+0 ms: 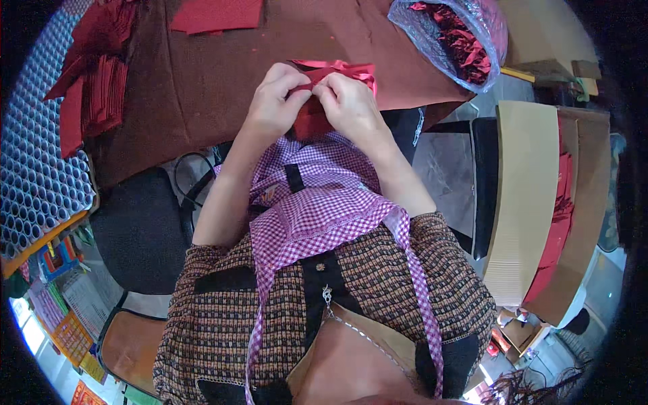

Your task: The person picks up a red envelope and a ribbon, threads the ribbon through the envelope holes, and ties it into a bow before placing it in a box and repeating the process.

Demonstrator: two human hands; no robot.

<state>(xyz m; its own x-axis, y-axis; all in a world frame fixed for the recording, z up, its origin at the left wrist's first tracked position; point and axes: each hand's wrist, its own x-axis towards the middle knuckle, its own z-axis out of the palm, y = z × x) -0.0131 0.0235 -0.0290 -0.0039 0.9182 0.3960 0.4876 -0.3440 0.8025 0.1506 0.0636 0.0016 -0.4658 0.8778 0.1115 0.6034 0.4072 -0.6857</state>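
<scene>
At the near edge of the brown-covered table, both my hands pinch a flat dark red piece [312, 123] with a shiny red ribbon [344, 67] along its far side. My left hand [277, 101] grips its left part, thumb and fingertips pressed together. Close beside it, my right hand [352, 108] pinches the piece near the ribbon, thumbs almost touching. Whether the piece is paper or cloth I cannot tell. The fingertips hide where ribbon and piece meet. Below the hands, the piece hangs over my purple checked apron [324, 216].
Stacks of red pieces [108, 94] lie at the table's left, with flat red sheets [219, 15] at the far side. A clear plastic bag [405, 30] of crinkled red ribbons is at the far right. A cardboard box [526, 196] holding red pieces stands right; a black chair [138, 229] stands left.
</scene>
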